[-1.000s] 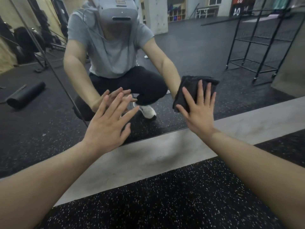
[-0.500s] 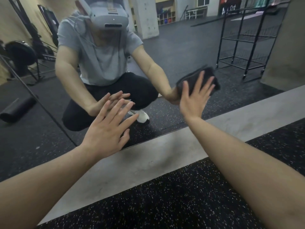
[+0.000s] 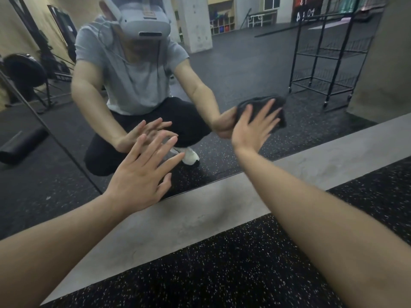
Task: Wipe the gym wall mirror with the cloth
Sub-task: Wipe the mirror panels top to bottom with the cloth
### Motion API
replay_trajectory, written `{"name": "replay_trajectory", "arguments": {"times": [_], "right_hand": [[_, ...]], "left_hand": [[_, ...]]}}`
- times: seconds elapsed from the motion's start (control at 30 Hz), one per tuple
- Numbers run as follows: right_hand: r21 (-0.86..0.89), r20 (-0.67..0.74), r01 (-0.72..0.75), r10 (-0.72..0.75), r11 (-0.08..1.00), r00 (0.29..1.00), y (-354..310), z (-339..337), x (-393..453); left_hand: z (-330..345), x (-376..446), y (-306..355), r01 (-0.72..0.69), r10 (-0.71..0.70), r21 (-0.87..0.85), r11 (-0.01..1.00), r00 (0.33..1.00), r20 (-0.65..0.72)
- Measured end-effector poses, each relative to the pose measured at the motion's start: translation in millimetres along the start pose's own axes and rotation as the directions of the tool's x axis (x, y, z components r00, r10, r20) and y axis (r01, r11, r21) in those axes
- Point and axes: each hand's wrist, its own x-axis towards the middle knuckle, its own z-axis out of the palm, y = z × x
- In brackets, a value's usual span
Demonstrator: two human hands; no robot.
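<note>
Against the mirror (image 3: pixel 244 70), right hand (image 3: pixel 251 127) flat on dark cloth (image 3: pixel 279 110), left hand (image 3: pixel 142 172) spread, wire rack (image 3: pixel 329 58) reflected.

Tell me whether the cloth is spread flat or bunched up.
Bunched up: the dark cloth shows rumpled folds around the right hand, which presses it against the mirror.

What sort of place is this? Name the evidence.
Most likely a gym: a wall mirror above speckled rubber flooring, reflecting a weight plate and a foam roller.
</note>
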Motion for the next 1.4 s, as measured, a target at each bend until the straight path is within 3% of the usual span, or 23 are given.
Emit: {"name": "replay_trajectory", "arguments": {"times": [0.07,0.13,0.23,0.3,0.33,0.4,0.5,0.6,0.7,0.83,0.97,1.03,1.4], "right_hand": [[0.046,-0.043,-0.098,0.100,0.994,0.994,-2,-3,13],[0.025,-0.045,-0.041,0.043,0.999,0.998,3,3,1],[-0.126,0.028,0.179,-0.177,0.976,0.984,30,28,-49],[-0.261,0.133,0.441,-0.421,0.859,0.897,55,44,-84],[-0.309,0.197,0.582,-0.548,0.752,0.813,69,50,-96],[-0.344,0.334,0.822,-0.759,0.453,0.558,94,53,-101],[-0.258,0.483,0.964,-0.857,0.057,0.180,117,37,-72],[-0.233,0.576,0.952,-0.817,-0.198,-0.029,128,12,-22],[-0.174,0.669,0.908,-0.723,-0.381,-0.175,140,-17,24],[-0.113,0.741,0.872,-0.625,-0.477,-0.246,144,-32,54],[-0.084,0.733,0.886,-0.631,-0.455,-0.255,139,-21,36],[-0.061,0.726,0.894,-0.634,-0.443,-0.264,131,-7,15],[0.036,0.648,0.814,-0.607,-0.580,-0.461,48,117,-159]], "left_hand": [[-1,-6,3,-0.001,0.001,0.001,1.000,1.000,0.017],[-3,-13,2,0.010,-0.010,0.002,1.000,1.000,0.030],[-3,-31,-2,0.011,-0.011,0.006,1.000,0.998,0.068],[-1,-47,-5,0.013,-0.014,0.004,1.000,0.996,0.092],[1,-56,-7,0.014,-0.014,0.005,1.000,0.994,0.104],[6,-73,-9,0.007,-0.008,0.011,1.000,0.992,0.123],[15,-93,-4,-0.023,0.022,0.003,1.000,0.989,0.145],[24,-100,5,-0.040,0.043,-0.021,0.999,0.990,0.136],[31,-97,12,-0.035,0.038,-0.023,0.999,0.991,0.124],[36,-92,19,-0.043,0.046,-0.027,0.999,0.990,0.137],[36,-93,15,-0.020,0.024,-0.026,0.999,0.990,0.136],[33,-101,9,0.008,-0.004,-0.021,1.000,0.988,0.158],[5,-173,-47,0.176,-0.185,0.063,0.982,0.965,0.184]]}}
